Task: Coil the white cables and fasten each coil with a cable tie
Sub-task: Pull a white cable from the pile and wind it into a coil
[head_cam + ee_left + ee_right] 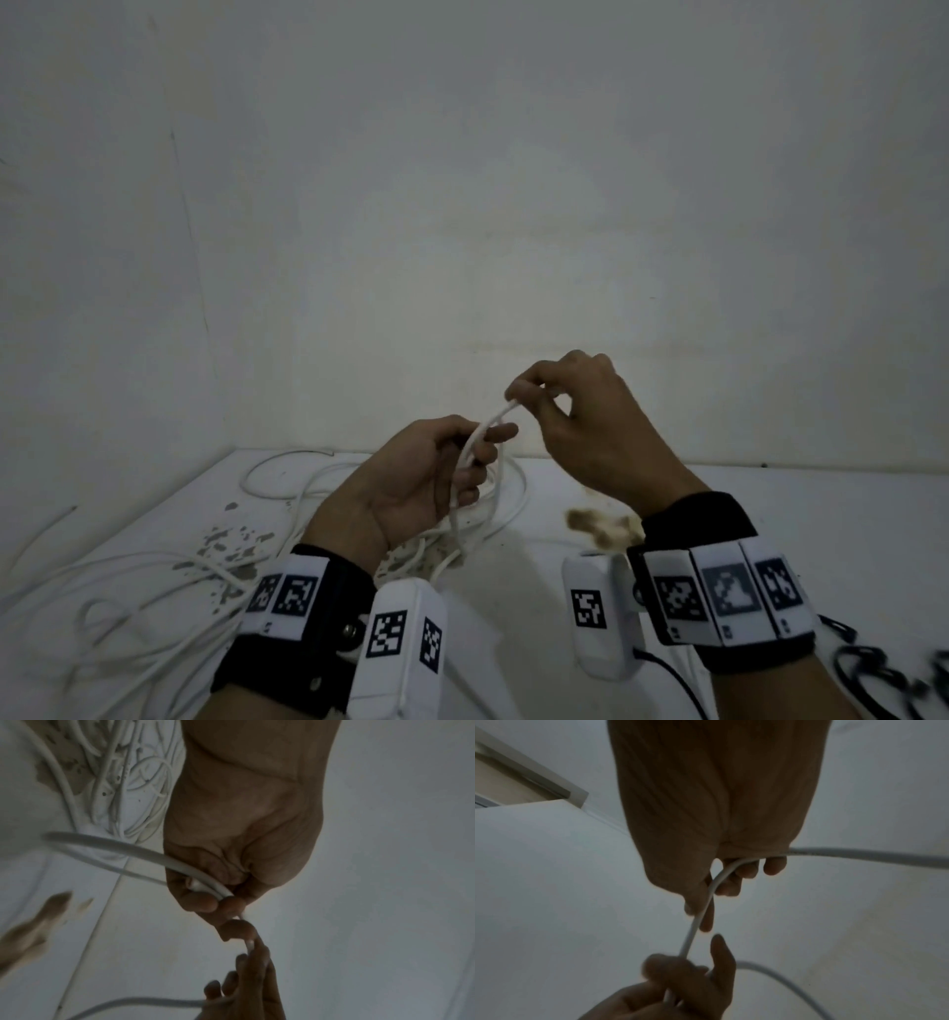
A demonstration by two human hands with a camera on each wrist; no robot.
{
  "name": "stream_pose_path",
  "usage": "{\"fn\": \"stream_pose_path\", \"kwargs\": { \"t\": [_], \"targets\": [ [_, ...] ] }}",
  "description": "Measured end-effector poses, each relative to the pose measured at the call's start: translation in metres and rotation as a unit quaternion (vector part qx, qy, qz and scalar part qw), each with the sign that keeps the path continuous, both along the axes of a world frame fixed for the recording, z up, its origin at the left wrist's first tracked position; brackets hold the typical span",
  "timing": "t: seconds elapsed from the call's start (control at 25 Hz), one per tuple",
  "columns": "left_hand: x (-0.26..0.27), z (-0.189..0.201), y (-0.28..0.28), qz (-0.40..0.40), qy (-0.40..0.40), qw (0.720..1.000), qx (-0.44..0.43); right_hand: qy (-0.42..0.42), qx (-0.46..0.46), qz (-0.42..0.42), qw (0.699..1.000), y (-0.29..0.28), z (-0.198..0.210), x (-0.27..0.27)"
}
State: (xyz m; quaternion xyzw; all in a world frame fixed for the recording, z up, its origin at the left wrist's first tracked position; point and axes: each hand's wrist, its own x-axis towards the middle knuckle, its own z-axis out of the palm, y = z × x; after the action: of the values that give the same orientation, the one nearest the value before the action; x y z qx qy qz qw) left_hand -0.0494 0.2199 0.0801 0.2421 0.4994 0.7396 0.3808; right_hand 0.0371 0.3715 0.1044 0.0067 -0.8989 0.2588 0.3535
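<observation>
Both hands hold one white cable (485,429) in the air above a white table (801,519). My left hand (436,473) curls its fingers around a couple of loops of the cable (180,862). Just up and to the right, my right hand (575,411) pinches the same cable (700,912) between thumb and forefinger, and the strand runs on through its curled fingers. From the left hand the cable hangs down to the table. No cable tie is visible.
A loose tangle of white cables (154,591) sprawls over the left half of the table, whose surface is chipped and stained there. A brown smear (601,524) lies near the right wrist. Black cables (873,673) lie at the lower right. A pale wall stands close behind.
</observation>
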Motion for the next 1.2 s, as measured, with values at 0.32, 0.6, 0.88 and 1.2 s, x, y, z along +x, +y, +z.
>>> {"fn": "stream_pose_path", "kwargs": {
  "t": [0.32,0.6,0.88,1.2],
  "targets": [
    [0.002,0.003,0.006,0.038,-0.003,0.999,-0.037,0.008,0.002,-0.092,0.996,0.010,-0.005,-0.005],
    [0.001,0.004,0.002,0.076,0.118,0.986,-0.085,0.070,-0.063,-0.083,0.992,0.010,-0.004,-0.002],
    [0.001,0.005,0.000,0.153,0.189,0.959,-0.142,0.114,-0.199,-0.133,0.964,0.014,0.001,0.004],
    [-0.006,0.008,-0.007,0.228,0.056,0.972,-0.001,-0.021,-0.266,0.064,0.962,0.006,0.003,0.006]
  ]
}}
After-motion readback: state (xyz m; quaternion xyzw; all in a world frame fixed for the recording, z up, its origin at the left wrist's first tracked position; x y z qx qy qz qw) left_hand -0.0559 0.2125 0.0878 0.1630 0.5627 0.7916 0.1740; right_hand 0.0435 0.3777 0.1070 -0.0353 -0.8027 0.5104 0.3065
